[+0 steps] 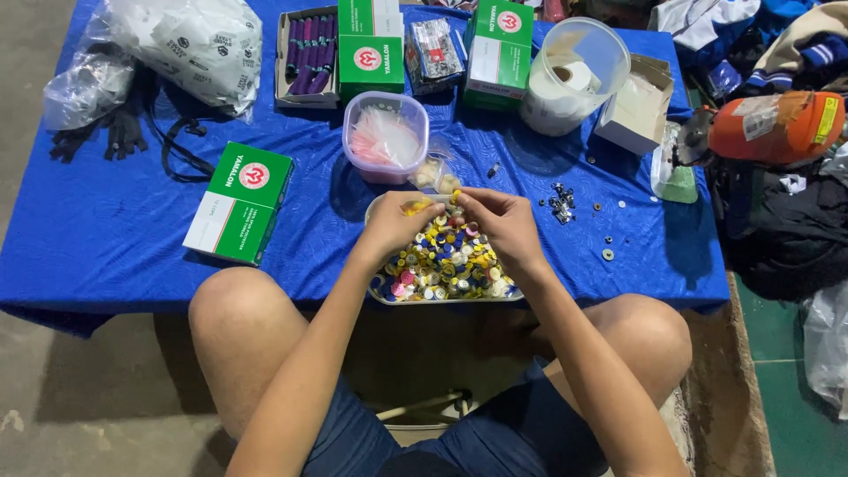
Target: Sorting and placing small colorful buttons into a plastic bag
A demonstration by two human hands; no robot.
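- left hand (395, 225) over far-left part of tray (382, 291), fingers curled, pinching a yellow button (415, 208)
- right hand (501, 223) over far-right part of tray, fingertips pinched together near the left hand; what it holds, cannot tell
- tray at near edge of blue cloth (115, 230), full of mixed coloured buttons (442, 261)
- pink tub (386, 137) just beyond tray
- green-white box (238, 202) to the left
- small metal bits (560, 205) to the right

Green-and-white boxes: one (238, 203) at left, two (371, 44) (499, 53) at the table's far edge.

Blue-clothed table (115, 238) bears green boxes (238, 201); button tray (442, 296); tubs (386, 137).
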